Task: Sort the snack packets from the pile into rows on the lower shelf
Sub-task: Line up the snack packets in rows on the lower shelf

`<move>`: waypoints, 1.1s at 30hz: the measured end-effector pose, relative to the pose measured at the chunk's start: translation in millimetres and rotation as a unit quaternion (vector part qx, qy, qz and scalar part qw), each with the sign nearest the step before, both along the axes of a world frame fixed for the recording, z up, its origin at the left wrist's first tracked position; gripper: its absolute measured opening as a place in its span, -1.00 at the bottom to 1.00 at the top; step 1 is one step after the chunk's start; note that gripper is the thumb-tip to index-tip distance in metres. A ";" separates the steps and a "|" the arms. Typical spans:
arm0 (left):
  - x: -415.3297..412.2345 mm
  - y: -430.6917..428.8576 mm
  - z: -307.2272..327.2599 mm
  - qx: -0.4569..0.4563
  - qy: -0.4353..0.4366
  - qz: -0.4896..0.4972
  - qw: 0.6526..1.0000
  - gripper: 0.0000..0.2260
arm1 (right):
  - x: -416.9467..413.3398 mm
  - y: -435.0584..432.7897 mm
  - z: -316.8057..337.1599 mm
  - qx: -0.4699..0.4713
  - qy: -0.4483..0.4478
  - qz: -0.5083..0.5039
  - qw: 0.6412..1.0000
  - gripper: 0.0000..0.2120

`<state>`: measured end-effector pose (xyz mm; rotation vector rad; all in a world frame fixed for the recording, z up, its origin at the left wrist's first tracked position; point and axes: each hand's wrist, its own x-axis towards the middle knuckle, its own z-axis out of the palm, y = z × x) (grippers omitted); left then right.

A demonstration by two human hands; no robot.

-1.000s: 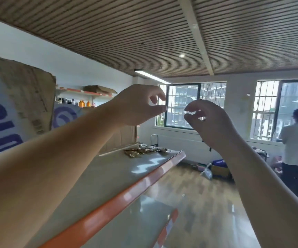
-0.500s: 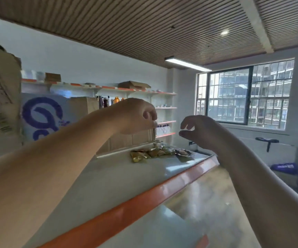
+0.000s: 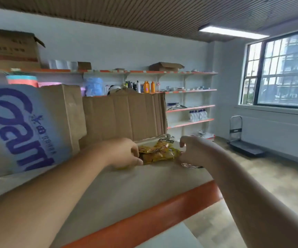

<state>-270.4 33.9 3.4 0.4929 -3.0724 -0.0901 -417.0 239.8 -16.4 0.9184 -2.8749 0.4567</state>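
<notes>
Your left hand point(image 3: 125, 153) lies curled on the near side of the pile of snack packets point(image 3: 158, 152), fingertips touching the yellow wrappers, though whether they pinch one or merely rest on it cannot be told; your right hand point(image 3: 192, 152) sits at the pile's far right end, fingers bent downward and loosely apart, touching the edge of the heap, with no packet clearly clamped. Those packets lie heaped on the grey top shelf point(image 3: 126, 190), toward its far end, just in front of the brown cardboard box point(image 3: 125, 115); one small packet point(image 3: 191, 165) lies flat beside your right wrist, a little apart from the rest. An orange strip point(image 3: 144, 222) runs along that shelf's front edge; below it a corner of the lower shelf point(image 3: 173, 237) shows, pale and partly cut off by the frame. A blue-lettered white bag point(image 3: 19, 127) leans to the left of the box; wall shelves point(image 3: 189, 106) with bottles stand behind.
</notes>
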 end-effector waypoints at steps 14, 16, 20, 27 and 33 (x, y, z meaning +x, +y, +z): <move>27.1 -0.3 14.1 -0.011 -0.076 0.013 0.997 -0.64 | -25.1 17.5 37.5 0.046 0.022 0.065 0.997 -0.55; 27.9 -2.3 14.4 -0.005 -0.084 0.006 0.996 -0.50 | -26.4 21.8 44.9 0.039 0.050 0.091 0.994 -0.54; 28.6 -7.3 16.3 0.010 -0.036 0.006 0.999 -0.63 | -1.3 7.8 51.4 0.017 0.036 0.237 0.971 -0.58; 34.1 -22.4 16.4 -0.034 -0.035 0.048 0.998 -0.68 | 53.2 -42.3 35.4 0.106 -0.010 0.358 0.928 -0.57; 37.1 -23.6 9.1 -0.039 -0.033 0.068 0.996 -0.65 | 42.3 -59.3 47.1 0.121 -0.057 0.369 0.920 -0.72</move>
